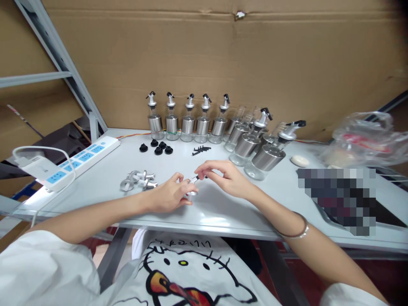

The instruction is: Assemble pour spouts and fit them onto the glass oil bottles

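Note:
My left hand [170, 194] rests on the grey table [219, 212], fingers closed round a small silver pourer cap [192, 193]. My right hand [223, 176] is just to its right, pinching a tiny black part [201, 177] at the top of that cap. Both hands meet near the table's middle. Loose silver pourer caps [138, 180] lie to the left of my left hand. Black rubber stoppers [157, 148] and small black levers [200, 150] lie further back.
A row of glass bottles with steel sleeves and pourers [188, 123] stands along the cardboard wall; more bottles [261, 151] lie tipped at the right. A white power strip [79, 159] sits at the left edge. A plastic bag [366, 140] and a small white oval object [299, 160] lie right.

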{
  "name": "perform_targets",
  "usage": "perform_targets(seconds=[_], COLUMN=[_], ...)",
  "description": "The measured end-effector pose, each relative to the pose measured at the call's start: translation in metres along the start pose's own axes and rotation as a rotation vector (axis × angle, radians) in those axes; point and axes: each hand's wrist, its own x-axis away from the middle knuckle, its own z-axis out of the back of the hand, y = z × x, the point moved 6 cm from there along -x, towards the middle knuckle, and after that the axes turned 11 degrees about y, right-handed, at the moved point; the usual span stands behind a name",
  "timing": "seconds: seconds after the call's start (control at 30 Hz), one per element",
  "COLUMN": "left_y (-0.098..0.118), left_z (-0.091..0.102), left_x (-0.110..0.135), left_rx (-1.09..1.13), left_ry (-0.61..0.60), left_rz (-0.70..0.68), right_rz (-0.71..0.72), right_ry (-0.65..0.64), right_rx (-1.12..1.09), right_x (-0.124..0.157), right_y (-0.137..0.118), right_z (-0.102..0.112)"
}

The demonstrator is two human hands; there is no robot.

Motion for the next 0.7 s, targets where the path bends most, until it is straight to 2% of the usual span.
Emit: perform_targets(seconds=[0.13,0.3,0.43,0.7], left_y=[0.000,0.001,-0.001,0.000], left_z=[-0.001,0.001,-0.001,0.000], left_x=[0.001,0.001,0.002,0.001], left_rx=[0.019,0.019,0.026,-0.047], left_ry=[0.000,0.022,-0.009,-0.040], left_rz=[-0.012,-0.017,-0.005,-0.040], right_rz=[-0.021,0.129,0.227,0.175], right_ry=[-0.037,-0.050,-0.056,-0.047], right_rx=[0.007,0.081,0.134,0.074], right_x=[0.001,0.003,0.006,0.006], right_y=[0.002,-0.008,-0.014,-0.010], right_z=[-0.003,-0.003,-0.006,-0.013])
